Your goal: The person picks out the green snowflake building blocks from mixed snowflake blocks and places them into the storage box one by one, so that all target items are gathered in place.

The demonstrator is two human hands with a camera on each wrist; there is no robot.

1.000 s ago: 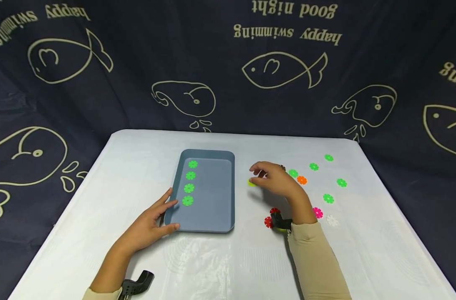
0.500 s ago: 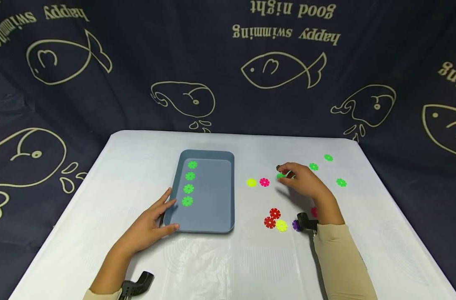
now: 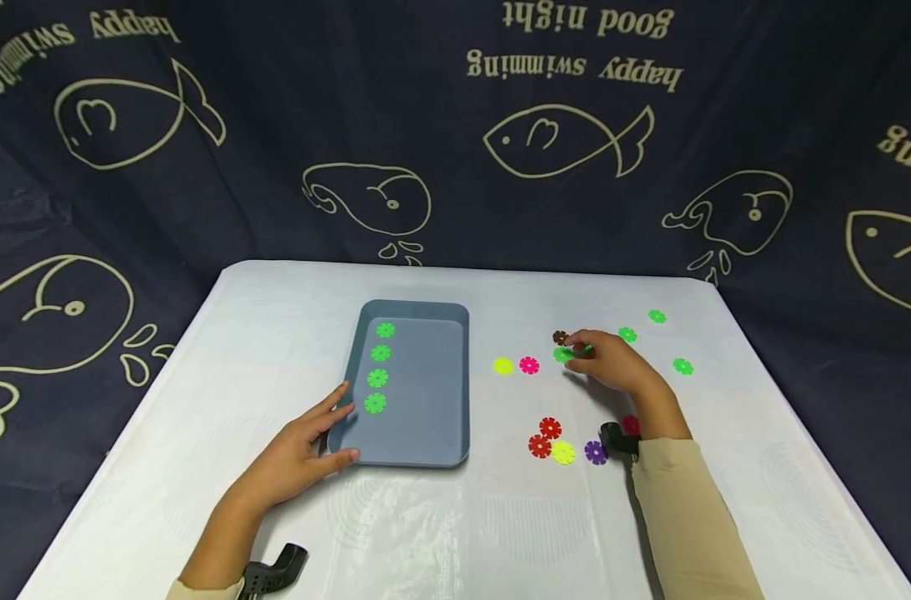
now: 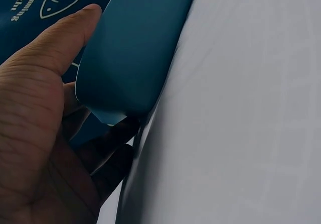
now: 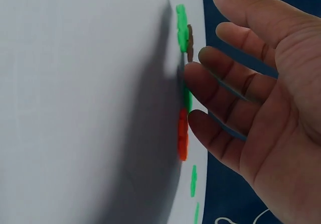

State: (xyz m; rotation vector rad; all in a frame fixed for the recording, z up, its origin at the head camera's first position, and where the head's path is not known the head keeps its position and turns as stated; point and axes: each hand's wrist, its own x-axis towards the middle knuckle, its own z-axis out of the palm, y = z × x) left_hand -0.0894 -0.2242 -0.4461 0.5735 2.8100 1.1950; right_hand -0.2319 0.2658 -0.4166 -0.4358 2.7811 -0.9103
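The dark cloth (image 3: 275, 167) hung behind my bench (image 3: 455, 533) carries cream line drawings of fish and whales, and the words "happy swimming" and "good night" read upside down from where I sit. The bench itself is covered in a smooth white sheet with faint creases.

My left hand (image 3: 305, 446) lies at the near left corner of the tray (image 3: 425, 417), a blue-grey plastic rectangle with rounded corners and a low raised rim. The thumb rests against the left wall and the fingers curl round the corner; the left wrist view shows the thumb (image 4: 60, 43) on the outer wall and the fingers tucked beneath. Inside the tray, four green discs (image 3: 379, 365) with notched, flower-like edges lie flat in a column along the left side.

My right hand (image 3: 613, 362) is out over the loose discs to the right of the tray, palm down, fingers loosely spread and gently bent, holding nothing. Its fingertips touch a green disc (image 3: 563, 354) lying on the bench, just beside a brown disc (image 3: 560, 337). In the right wrist view an orange disc (image 5: 183, 133) sits under the fingers. To the left lie a yellow disc (image 3: 503, 366) and a pink disc (image 3: 528, 365); nearer me, two red discs (image 3: 545, 437) cluster with another yellow and a purple one
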